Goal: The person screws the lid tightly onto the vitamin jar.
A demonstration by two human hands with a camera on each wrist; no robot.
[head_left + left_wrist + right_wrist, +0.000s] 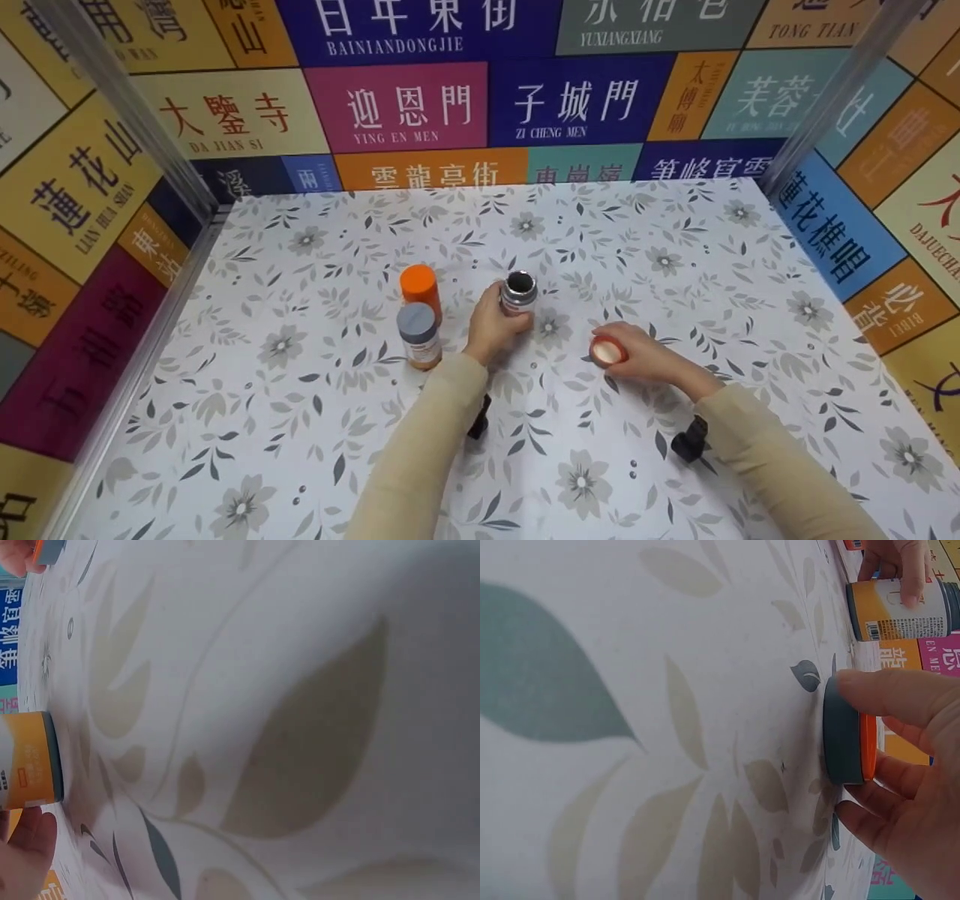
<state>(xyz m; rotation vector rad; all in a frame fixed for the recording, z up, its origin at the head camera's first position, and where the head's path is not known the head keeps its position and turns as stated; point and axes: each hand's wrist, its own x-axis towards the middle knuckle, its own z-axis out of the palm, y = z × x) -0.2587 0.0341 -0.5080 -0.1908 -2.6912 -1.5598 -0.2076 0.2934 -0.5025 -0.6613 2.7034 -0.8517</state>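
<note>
My left hand (495, 324) grips an uncapped bottle (519, 303) with a dark open mouth and a silvery rim. In the right wrist view that bottle (896, 615) shows an orange-and-white label with a barcode and stands upright on the table. To its right, my right hand (645, 354) pinches a round lid (609, 351) by its sides. The lid (843, 731) has a grey-blue outer wall and an orange edge, and lies with its hollow side up at the tabletop. Between thumb and fingers, the right hand (911, 780) spans its width.
Left of the left hand stand two closed bottles: one orange-capped (418, 283), and in front of it one grey-capped (418, 322). A leaf-patterned cloth (277, 420) covers the table. Printed panels (405, 105) rise along the back and both sides.
</note>
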